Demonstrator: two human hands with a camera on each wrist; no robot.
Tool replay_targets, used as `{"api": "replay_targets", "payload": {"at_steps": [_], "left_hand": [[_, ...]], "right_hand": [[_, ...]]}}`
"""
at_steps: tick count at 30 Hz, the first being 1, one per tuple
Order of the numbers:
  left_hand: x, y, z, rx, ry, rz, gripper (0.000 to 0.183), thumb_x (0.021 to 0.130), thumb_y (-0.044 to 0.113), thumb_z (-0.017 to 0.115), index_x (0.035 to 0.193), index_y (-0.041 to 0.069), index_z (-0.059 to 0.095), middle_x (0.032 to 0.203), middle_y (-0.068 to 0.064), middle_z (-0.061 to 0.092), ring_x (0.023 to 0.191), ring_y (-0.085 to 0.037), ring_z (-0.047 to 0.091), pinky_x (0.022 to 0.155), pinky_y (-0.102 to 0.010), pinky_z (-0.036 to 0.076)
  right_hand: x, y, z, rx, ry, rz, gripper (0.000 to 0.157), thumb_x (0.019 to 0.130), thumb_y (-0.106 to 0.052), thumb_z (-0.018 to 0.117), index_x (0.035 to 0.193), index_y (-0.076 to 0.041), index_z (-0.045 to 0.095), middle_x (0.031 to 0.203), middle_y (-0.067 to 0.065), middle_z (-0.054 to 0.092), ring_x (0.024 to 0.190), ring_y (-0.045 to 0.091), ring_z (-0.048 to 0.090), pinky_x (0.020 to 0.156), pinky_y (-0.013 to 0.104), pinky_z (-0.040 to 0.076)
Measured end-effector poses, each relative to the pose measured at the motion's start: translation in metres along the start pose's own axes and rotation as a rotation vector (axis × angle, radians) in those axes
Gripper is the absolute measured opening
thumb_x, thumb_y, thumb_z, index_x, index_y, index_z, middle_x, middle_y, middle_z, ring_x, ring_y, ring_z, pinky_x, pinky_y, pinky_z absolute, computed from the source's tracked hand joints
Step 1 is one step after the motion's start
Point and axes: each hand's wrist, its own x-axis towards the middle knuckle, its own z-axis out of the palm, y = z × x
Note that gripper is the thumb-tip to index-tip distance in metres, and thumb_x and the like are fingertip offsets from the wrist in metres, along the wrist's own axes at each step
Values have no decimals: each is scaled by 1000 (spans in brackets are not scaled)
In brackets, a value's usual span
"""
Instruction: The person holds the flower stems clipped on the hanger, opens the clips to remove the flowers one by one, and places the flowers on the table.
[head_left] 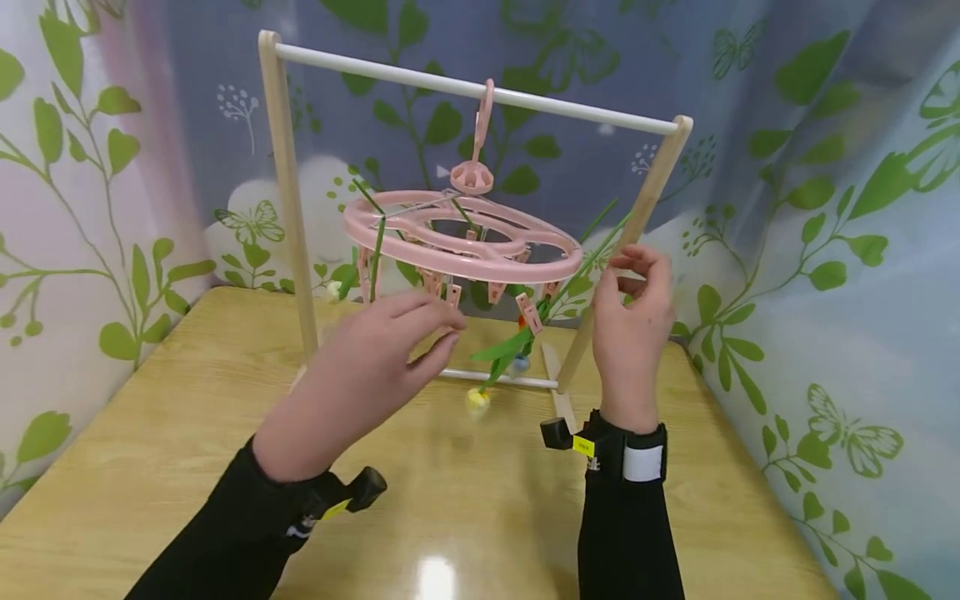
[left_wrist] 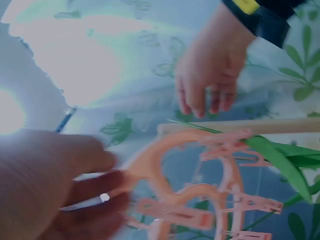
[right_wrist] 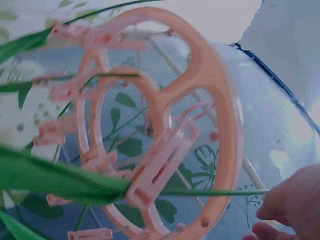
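A round pink clip hanger (head_left: 465, 265) hangs tilted by its hook from the white bar (head_left: 390, 73) of a wooden frame. Its clothes pegs (right_wrist: 162, 165) grip green stems of artificial flowers; a yellow bloom (head_left: 478, 402) hangs head down on the right. My left hand (head_left: 367, 375) is in front of the hanger's left side, fingers loosely bent and holding nothing. At the frame's right post, my right hand (head_left: 637, 308) has loosely curled fingers, also holding nothing. In the right wrist view its thumb is right at the end of a green stem (right_wrist: 225, 192).
The frame's wooden posts (head_left: 287, 192) stand on a wood-grain table (head_left: 202, 400). Behind and on both sides hangs a leaf-patterned curtain (head_left: 817, 275). A pale bloom (head_left: 332, 290) hangs near the left post, and a blue one (head_left: 520, 363) below the pegs at right.
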Motion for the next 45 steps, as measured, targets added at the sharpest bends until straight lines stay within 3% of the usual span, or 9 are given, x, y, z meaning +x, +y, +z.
{"api": "replay_targets", "payload": {"at_steps": [2, 5, 9, 18, 25, 30, 38, 45], "left_hand": [[7, 4, 6, 32, 161, 66, 15, 95, 9, 63, 107, 9, 72, 104, -2, 68, 94, -16, 63, 77, -29, 54], [13, 6, 13, 34, 308, 109, 18, 95, 3, 60, 109, 4, 72, 109, -8, 67, 101, -22, 62, 85, -32, 53], [18, 0, 18, 32, 399, 118, 22, 95, 0, 59, 113, 2, 71, 114, -12, 67, 106, -27, 62, 90, -36, 50], [21, -23, 17, 155, 536, 121, 24, 92, -5, 58, 109, 2, 74, 118, -16, 68, 111, -36, 58, 99, -41, 46], [18, -34, 7, 207, 527, 122, 20, 94, -2, 61, 108, 1, 75, 112, -15, 73, 109, -35, 63, 102, -39, 46], [11, -43, 2, 196, 528, 75, 19, 92, -2, 65, 107, 2, 75, 108, -14, 74, 107, -31, 66, 100, -36, 48], [7, -48, -1, 181, 503, 51, 19, 91, -4, 63, 106, 0, 74, 105, -13, 74, 109, -29, 64, 99, -35, 48], [6, -43, 0, 158, 449, 51, 20, 90, 0, 67, 109, 1, 73, 114, -14, 71, 113, -30, 62, 99, -38, 49]], "right_hand": [[2, 2, 2, -114, 31, -84, 27, 98, -10, 59, 125, -11, 61, 121, 7, 60, 95, 18, 59, 74, 30, 51], [4, 8, 9, -224, 7, -189, 32, 94, -2, 65, 125, -7, 66, 127, 11, 58, 100, 24, 60, 79, 34, 56], [4, 16, 20, -214, -48, -258, 36, 91, 4, 66, 125, -9, 68, 129, 10, 59, 106, 27, 61, 81, 38, 58], [-6, 7, 36, -146, 2, -400, 24, 95, -1, 64, 115, -10, 75, 118, 9, 64, 108, 21, 65, 86, 32, 57], [-17, -10, 38, -179, 12, -504, 22, 97, -12, 64, 116, -11, 75, 120, 10, 64, 111, 22, 62, 84, 35, 54], [-24, -22, 34, -157, -11, -547, 25, 94, -6, 67, 118, -8, 73, 122, 13, 62, 112, 22, 61, 85, 34, 52], [-34, -37, 35, -185, -40, -737, 28, 90, -5, 70, 118, -8, 72, 119, 17, 62, 102, 36, 51, 86, 44, 43], [-39, -38, 41, -213, -9, -734, 20, 93, -6, 69, 112, -7, 75, 114, 14, 66, 104, 36, 54, 89, 45, 44]]}}
